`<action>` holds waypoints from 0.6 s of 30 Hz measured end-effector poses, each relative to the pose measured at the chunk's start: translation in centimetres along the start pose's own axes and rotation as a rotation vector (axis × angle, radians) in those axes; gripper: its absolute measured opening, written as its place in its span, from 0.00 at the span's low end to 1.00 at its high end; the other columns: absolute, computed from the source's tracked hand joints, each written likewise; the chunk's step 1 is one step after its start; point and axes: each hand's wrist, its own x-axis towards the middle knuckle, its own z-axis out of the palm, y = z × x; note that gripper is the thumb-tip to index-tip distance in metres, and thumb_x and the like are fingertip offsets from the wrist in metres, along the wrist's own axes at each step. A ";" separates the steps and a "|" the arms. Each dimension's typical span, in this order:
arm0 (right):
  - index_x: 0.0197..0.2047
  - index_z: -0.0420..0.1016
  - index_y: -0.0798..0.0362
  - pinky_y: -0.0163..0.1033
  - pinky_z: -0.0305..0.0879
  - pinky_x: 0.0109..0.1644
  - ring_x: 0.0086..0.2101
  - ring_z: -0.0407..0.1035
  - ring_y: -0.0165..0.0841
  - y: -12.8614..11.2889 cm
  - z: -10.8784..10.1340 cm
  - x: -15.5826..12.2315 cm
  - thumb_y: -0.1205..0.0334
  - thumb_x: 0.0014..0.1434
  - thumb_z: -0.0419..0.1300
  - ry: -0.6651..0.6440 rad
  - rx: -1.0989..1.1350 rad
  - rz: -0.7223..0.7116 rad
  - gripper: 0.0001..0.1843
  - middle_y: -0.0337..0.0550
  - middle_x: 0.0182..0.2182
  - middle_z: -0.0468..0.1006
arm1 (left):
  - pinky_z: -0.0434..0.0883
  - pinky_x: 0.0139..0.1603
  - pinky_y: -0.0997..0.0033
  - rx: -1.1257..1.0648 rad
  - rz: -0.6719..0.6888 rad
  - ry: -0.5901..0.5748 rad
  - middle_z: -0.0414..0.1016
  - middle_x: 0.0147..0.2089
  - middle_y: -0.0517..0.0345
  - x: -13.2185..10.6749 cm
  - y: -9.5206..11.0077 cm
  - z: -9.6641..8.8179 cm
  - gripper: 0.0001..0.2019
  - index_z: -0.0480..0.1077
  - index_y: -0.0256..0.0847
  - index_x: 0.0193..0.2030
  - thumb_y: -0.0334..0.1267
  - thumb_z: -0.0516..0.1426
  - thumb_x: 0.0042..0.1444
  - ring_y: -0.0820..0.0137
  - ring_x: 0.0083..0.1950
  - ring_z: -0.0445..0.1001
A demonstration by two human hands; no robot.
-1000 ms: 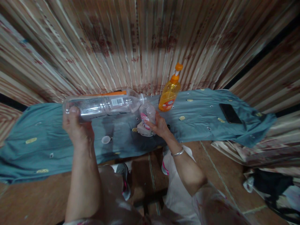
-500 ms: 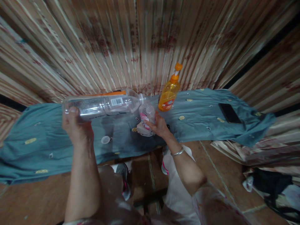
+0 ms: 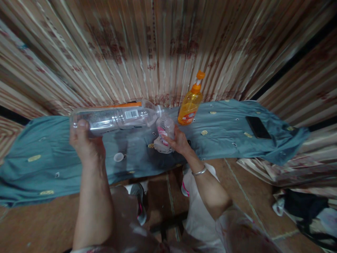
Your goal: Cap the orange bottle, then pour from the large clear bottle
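Note:
My left hand (image 3: 85,144) grips the base end of a large clear plastic bottle (image 3: 116,117), held nearly level with its open neck pointing right. The neck meets the top of a small clear bottle with a pink label (image 3: 165,128), which my right hand (image 3: 179,140) holds upright over a white cloth (image 3: 160,146). A white bottle cap (image 3: 118,157) lies on the blue cloth (image 3: 52,154) below the big bottle.
An orange pump bottle (image 3: 189,105) stands just right of my hands, against the striped curtain. A dark phone (image 3: 258,127) lies on the blue cloth at the right. Dark bags (image 3: 302,207) sit on the tiled floor, lower right. My shoes show below the table edge.

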 end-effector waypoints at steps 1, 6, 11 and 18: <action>0.62 0.67 0.57 0.47 0.76 0.48 0.44 0.80 0.46 0.0 0.0 0.0 0.47 0.58 0.68 -0.001 -0.002 -0.004 0.34 0.53 0.45 0.84 | 0.72 0.59 0.56 -0.022 -0.004 0.008 0.76 0.40 0.57 0.0 0.1 0.1 0.23 0.78 0.44 0.42 0.57 0.60 0.45 0.62 0.50 0.75; 0.62 0.67 0.56 0.50 0.77 0.48 0.44 0.80 0.47 0.2 0.0 0.0 0.45 0.58 0.68 -0.002 -0.023 -0.020 0.36 0.55 0.45 0.84 | 0.72 0.59 0.57 -0.112 -0.028 0.028 0.76 0.39 0.57 -0.1 0.1 0.2 0.21 0.77 0.43 0.40 0.54 0.64 0.42 0.62 0.50 0.75; 0.61 0.68 0.56 0.47 0.76 0.45 0.41 0.80 0.45 0.1 -0.1 0.0 0.45 0.59 0.67 -0.009 -0.016 -0.012 0.34 0.51 0.43 0.84 | 0.73 0.55 0.61 -0.141 -0.027 0.056 0.76 0.40 0.57 0.0 -0.1 0.0 0.20 0.77 0.42 0.38 0.53 0.65 0.41 0.65 0.47 0.74; 0.62 0.67 0.54 0.46 0.75 0.47 0.43 0.80 0.45 -0.1 -0.1 0.0 0.48 0.59 0.67 -0.008 0.000 -0.027 0.33 0.51 0.45 0.84 | 0.73 0.58 0.59 -0.076 -0.014 0.011 0.76 0.39 0.58 0.0 -0.2 -0.1 0.22 0.78 0.44 0.43 0.54 0.62 0.44 0.63 0.49 0.75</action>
